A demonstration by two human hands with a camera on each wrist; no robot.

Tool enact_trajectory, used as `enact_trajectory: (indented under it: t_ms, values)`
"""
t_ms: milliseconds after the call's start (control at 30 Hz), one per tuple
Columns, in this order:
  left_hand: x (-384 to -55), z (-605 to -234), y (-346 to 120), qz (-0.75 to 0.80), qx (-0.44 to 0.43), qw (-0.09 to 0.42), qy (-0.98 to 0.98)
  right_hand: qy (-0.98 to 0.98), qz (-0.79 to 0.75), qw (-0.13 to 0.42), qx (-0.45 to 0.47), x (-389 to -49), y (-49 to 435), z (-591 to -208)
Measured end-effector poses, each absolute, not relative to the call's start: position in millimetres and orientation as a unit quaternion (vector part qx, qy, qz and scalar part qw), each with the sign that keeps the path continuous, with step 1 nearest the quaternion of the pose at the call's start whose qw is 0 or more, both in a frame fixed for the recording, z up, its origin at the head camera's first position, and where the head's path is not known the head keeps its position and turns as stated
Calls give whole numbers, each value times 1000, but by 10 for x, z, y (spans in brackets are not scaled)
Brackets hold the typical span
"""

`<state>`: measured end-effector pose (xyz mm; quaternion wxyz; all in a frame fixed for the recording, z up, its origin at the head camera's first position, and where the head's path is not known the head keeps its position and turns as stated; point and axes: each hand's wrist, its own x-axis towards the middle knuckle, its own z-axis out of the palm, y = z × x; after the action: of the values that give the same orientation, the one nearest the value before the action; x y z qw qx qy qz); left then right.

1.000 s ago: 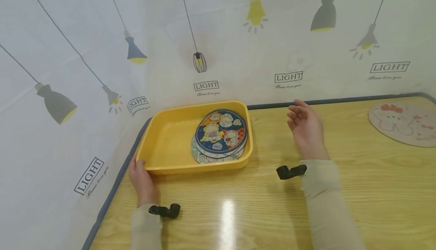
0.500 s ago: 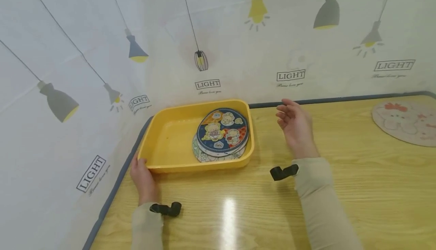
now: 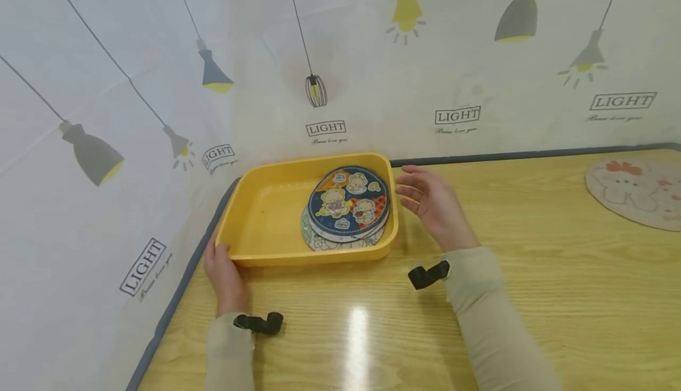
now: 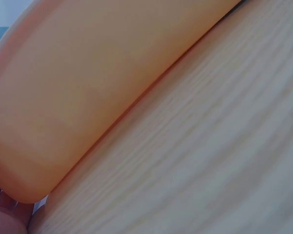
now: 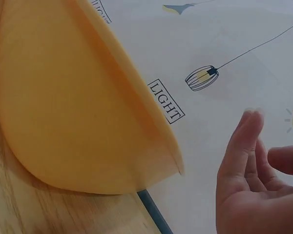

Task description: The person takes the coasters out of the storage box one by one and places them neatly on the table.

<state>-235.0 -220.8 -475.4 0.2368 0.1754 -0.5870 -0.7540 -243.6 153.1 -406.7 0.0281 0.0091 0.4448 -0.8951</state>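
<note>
A yellow plastic tray (image 3: pixel 266 213) stands on the wooden table. Several round printed mats lie stacked in its right half; the top mat (image 3: pixel 348 204) is dark blue with cartoon bears. At the tray's front left corner my left hand (image 3: pixel 226 278) grips the wall, thumb at the rim and fingers on the outer side; in the left wrist view only a bit of the fingers (image 4: pixel 10 207) shows. My right hand (image 3: pixel 433 204) is just right of the tray, fingers loosely bent and holding nothing. The right wrist view shows a gap between this hand and the tray wall (image 5: pixel 78 107).
A pale round mat (image 3: pixel 635 190) with a pink bunny print lies at the table's right end. Behind the tray rises a white wall covering (image 3: pixel 372 83) printed with lamps. A dark strip (image 3: pixel 479 158) runs along the table's back edge.
My right hand has moved left, from open table to close beside the tray's right wall. The left hand stays on the tray's corner. The tray and mats have not visibly moved.
</note>
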Motion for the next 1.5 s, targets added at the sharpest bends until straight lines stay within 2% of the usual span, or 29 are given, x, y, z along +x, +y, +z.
enact_trajectory:
  t_ms: [333, 600, 933, 1133, 1500]
  values:
    - [-2344, -4755, -2212, -744, 175, 232, -602, 520, -842, 129, -61, -2429, 1260, -4050]
    - [-2347, -4739, -2216, -746, 177, 230, -599, 610, -774, 137, -99, -2415, 1183, -4041]
    - [-2341, -4722, -2228, -752, 182, 214, -597, 667, -701, 188, -167, -2384, 1023, -4045]
    - [-2349, -4721, -2232, -747, 182, 209, -604, 721, -633, 183, -214, -2357, 959, -4046]
    - [-2335, -4718, -2230, -731, 183, 219, -620, 789, -562, 164, -189, -2335, 872, -4049]
